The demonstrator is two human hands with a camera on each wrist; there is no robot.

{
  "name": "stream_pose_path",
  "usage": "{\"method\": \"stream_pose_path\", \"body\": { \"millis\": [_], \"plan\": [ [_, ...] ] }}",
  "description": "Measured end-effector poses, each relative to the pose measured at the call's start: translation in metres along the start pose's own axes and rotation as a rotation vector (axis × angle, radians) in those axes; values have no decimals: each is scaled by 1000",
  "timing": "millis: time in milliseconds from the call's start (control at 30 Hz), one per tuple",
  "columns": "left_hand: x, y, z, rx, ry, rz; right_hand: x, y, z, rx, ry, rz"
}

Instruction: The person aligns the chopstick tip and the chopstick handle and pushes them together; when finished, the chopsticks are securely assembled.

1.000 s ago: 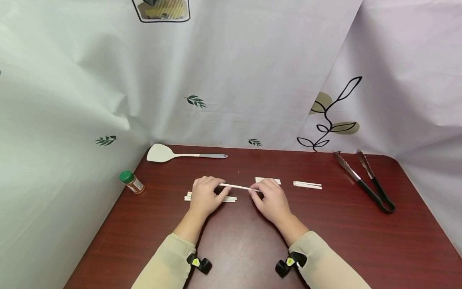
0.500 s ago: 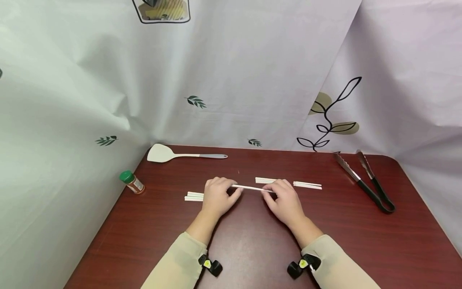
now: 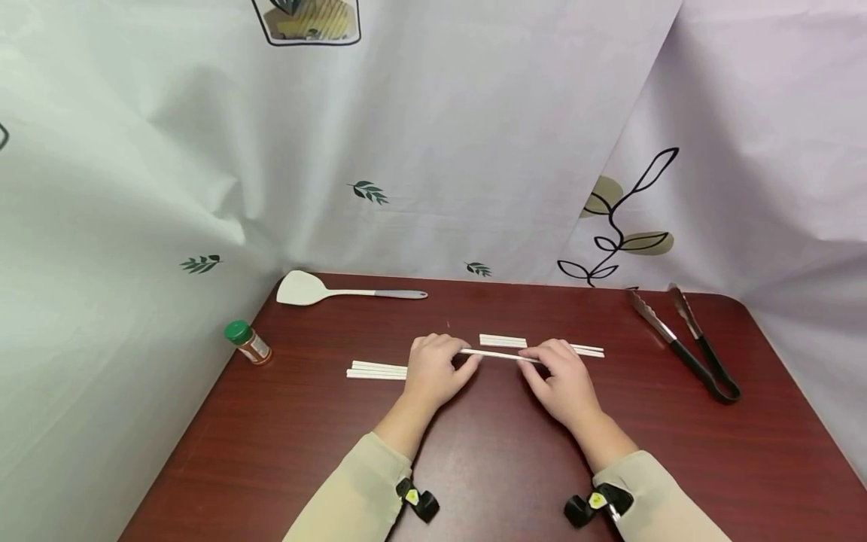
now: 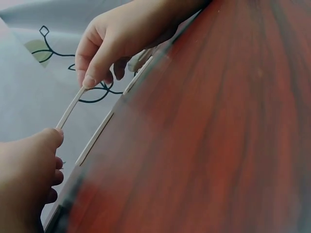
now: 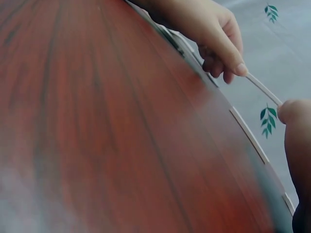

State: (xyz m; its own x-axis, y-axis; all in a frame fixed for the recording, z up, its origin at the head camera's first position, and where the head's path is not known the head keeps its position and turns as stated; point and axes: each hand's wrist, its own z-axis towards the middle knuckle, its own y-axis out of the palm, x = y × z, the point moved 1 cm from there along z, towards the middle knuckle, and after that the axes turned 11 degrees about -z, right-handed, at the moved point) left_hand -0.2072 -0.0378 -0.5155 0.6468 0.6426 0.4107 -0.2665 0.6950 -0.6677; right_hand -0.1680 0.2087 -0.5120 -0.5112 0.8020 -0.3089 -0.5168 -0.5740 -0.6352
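Note:
A thin white stick [image 3: 500,354] runs between both hands, raised off the table in the wrist views. My left hand [image 3: 433,373] pinches its left part between thumb and fingers; my right hand [image 3: 562,380] pinches the right part the same way. Fingers cover both ends in the head view. To the left lies a row of longer white sticks [image 3: 375,370], partly behind the left hand. Just beyond the held stick is a group of shorter white sticks [image 3: 503,341]. Another short group [image 3: 588,351] lies farther right, partly covered by the right hand.
A white spatula [image 3: 339,291] lies along the table's back edge. At the left edge a green-capped spice jar [image 3: 248,342] rests tilted. Black-handled tongs [image 3: 684,342] lie spread at the right. White printed cloth [image 3: 440,150] hangs behind the dark red table [image 3: 488,452].
Both hands have moved to the right together, carrying the pinched stick. The left hand uncovers more of the left row, and the right hand now partly covers the far-right group.

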Motion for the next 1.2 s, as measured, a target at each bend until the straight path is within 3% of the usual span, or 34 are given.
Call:
{"method": "stream_pose_path", "body": {
  "millis": [267, 833, 1200],
  "plan": [
    [11, 12, 5, 35, 18, -24, 9, -10, -4, 11, 4, 9],
    [28, 30, 14, -24, 43, -55, 34, -27, -14, 25, 33, 3],
    [36, 39, 16, -78, 142, -136, 40, -37, -25, 13, 79, 14]
  ]
}}
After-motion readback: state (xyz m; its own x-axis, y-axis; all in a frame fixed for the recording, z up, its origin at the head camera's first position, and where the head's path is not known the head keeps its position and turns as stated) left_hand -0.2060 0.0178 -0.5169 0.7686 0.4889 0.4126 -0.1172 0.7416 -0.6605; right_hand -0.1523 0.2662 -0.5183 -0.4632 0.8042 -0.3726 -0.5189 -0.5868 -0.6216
